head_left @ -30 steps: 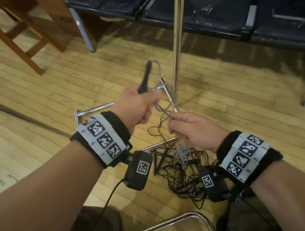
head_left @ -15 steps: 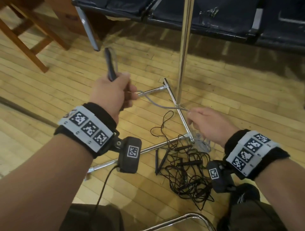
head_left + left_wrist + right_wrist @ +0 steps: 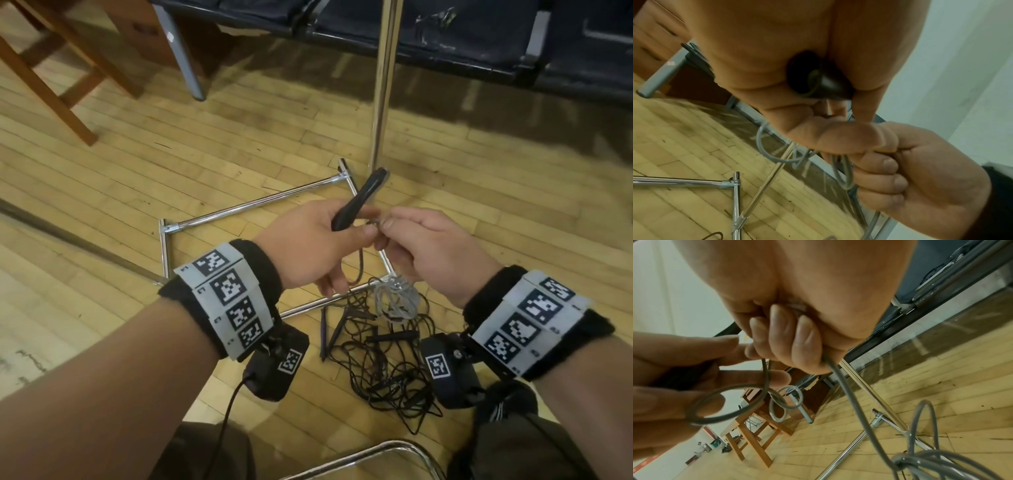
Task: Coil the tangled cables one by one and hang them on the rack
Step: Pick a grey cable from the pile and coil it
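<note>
**Above the floor pile, a grey cable was being coiled**

Over the wooden floor (image 3: 171, 164), the left hand (image 3: 308, 246) gripped a black handle (image 3: 359, 198), small grey loops hanging under its fingers. The right hand (image 3: 431, 250) closed round the grey cable (image 3: 849, 394), which trailed down to a loose bundle (image 3: 397, 301) beside the black tangle (image 3: 383, 359). Coiling looked barely begun; next, the right hand would likely feed another loop across. The rack pole (image 3: 383, 85) ran out of frame, so any hooks were unseen.
</note>
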A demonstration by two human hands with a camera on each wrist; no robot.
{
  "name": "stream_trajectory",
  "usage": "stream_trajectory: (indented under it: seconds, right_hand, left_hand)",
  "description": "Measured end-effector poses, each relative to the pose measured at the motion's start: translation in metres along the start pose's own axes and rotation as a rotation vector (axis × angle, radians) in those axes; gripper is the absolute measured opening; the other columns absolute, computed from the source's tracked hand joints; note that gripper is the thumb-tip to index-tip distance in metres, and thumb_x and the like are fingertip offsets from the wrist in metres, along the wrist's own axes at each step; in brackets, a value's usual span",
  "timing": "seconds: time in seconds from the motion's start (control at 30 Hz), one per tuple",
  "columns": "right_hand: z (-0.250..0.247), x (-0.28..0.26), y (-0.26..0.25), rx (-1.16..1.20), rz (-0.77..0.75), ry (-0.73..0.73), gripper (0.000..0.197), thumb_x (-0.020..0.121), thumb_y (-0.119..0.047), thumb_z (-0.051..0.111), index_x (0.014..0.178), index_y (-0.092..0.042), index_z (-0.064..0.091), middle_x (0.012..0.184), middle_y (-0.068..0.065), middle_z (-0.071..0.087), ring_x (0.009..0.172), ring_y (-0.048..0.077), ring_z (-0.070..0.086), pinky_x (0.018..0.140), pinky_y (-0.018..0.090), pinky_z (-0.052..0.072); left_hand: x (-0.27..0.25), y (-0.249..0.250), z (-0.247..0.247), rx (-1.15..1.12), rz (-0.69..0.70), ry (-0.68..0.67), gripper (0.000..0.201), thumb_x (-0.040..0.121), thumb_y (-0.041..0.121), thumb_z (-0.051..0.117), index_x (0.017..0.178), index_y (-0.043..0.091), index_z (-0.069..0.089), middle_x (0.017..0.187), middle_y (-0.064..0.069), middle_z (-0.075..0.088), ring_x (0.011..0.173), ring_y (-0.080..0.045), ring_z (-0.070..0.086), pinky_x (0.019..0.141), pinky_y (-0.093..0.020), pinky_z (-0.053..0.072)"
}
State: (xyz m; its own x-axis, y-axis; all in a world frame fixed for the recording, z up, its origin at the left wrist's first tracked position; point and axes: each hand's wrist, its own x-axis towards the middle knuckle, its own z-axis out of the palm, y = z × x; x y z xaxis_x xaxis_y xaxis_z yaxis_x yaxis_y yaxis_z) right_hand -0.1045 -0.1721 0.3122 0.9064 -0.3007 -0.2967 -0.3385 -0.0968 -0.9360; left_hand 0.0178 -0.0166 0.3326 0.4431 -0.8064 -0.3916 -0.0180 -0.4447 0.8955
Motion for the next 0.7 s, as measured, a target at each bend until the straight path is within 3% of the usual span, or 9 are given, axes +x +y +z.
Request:
stream_trajectory:
  seconds: [0.07,0.17,0.23,0.3,0.37,0.43,0.5,0.6,0.7]
  right_hand:
    - [0.000,-0.003,-0.002,0.039,-0.012,-0.026,0.032,0.107,-0.018,0.043,0.086,-0.003,0.060,0.053,-0.012,0.047,0.046,0.006,0.038,0.042,0.023,0.026]
    - [-0.004,-0.004,-0.001,0.022,-0.027,-0.061,0.035,0.107,-0.023,0.043,0.083,-0.005,0.060,0.058,0.000,0.041,0.049,0.016,0.032,0.047,0.035,0.020]
    - [-0.010,-0.004,0.004,-0.035,0.008,-0.082,0.036,0.108,-0.028,0.042,0.086,-0.005,0.058,0.061,0.001,0.042,0.052,0.016,0.034,0.048,0.033,0.027]
    - [-0.016,-0.004,0.013,-0.196,0.083,-0.112,0.039,0.107,-0.036,0.040,0.090,-0.007,0.059,0.063,-0.003,0.046,0.053,0.011,0.041,0.054,0.032,0.037]
    - [-0.021,-0.004,0.026,-0.436,0.166,-0.133,0.042,0.107,-0.044,0.038,0.092,-0.010,0.060,0.066,-0.005,0.048,0.056,0.009,0.045,0.062,0.034,0.044]
    - [-0.024,-0.004,0.037,-0.612,0.216,-0.115,0.044,0.108,-0.044,0.035,0.091,-0.012,0.060,0.069,-0.003,0.051,0.061,0.013,0.049,0.065,0.036,0.045]
    - [-0.024,-0.002,0.039,-0.738,0.223,-0.070,0.044,0.108,-0.041,0.033,0.088,-0.013,0.061,0.069,0.000,0.053,0.065,0.017,0.052,0.061,0.035,0.041]
    - [-0.022,0.003,0.034,-0.686,0.156,0.038,0.042,0.107,-0.041,0.035,0.078,-0.020,0.058,0.064,-0.006,0.048,0.057,0.010,0.046,0.055,0.031,0.035]
    - [-0.015,0.006,0.023,-0.455,0.071,0.089,0.043,0.103,-0.044,0.041,0.075,-0.018,0.059,0.059,-0.011,0.043,0.050,0.004,0.040,0.058,0.031,0.035]
  left_hand:
    - [0.004,-0.003,-0.002,0.107,0.063,0.012,0.016,0.100,0.035,0.069,0.111,0.023,0.072,0.073,0.007,0.070,0.046,-0.010,0.058,0.041,-0.024,0.048]
    - [0.011,-0.003,-0.011,0.105,0.083,0.147,0.021,0.094,0.044,0.074,0.082,0.027,0.073,0.052,0.012,0.051,0.040,-0.007,0.042,0.038,-0.022,0.038]
    - [0.014,-0.001,-0.023,-0.081,0.094,0.281,0.023,0.093,0.043,0.075,0.073,0.031,0.073,0.054,0.012,0.051,0.038,-0.006,0.037,0.036,-0.020,0.035]
    - [0.016,0.001,-0.042,-0.260,0.099,0.510,0.022,0.088,0.042,0.077,0.068,0.034,0.072,0.066,0.009,0.057,0.040,-0.005,0.038,0.035,-0.020,0.033]
    - [0.013,0.001,-0.065,-0.373,0.073,0.718,0.012,0.084,0.042,0.077,0.075,0.035,0.073,0.077,0.006,0.062,0.045,-0.005,0.044,0.038,-0.021,0.036]
    - [0.011,-0.006,-0.078,-0.432,0.022,0.798,0.012,0.087,0.039,0.075,0.090,0.027,0.073,0.079,0.007,0.067,0.053,-0.007,0.055,0.042,-0.023,0.042]
    - [0.011,-0.013,-0.078,-0.445,-0.082,0.757,0.017,0.096,0.030,0.071,0.109,0.020,0.070,0.098,0.001,0.072,0.068,-0.017,0.075,0.049,-0.028,0.054]
    - [0.010,-0.013,-0.061,-0.404,-0.191,0.592,0.031,0.103,0.021,0.066,0.134,0.020,0.060,0.121,-0.004,0.061,0.081,-0.031,0.080,0.064,-0.036,0.065]
    - [0.009,-0.006,-0.040,-0.329,-0.110,0.425,0.025,0.103,0.020,0.066,0.128,0.018,0.068,0.120,-0.004,0.071,0.074,-0.024,0.079,0.060,-0.031,0.063]
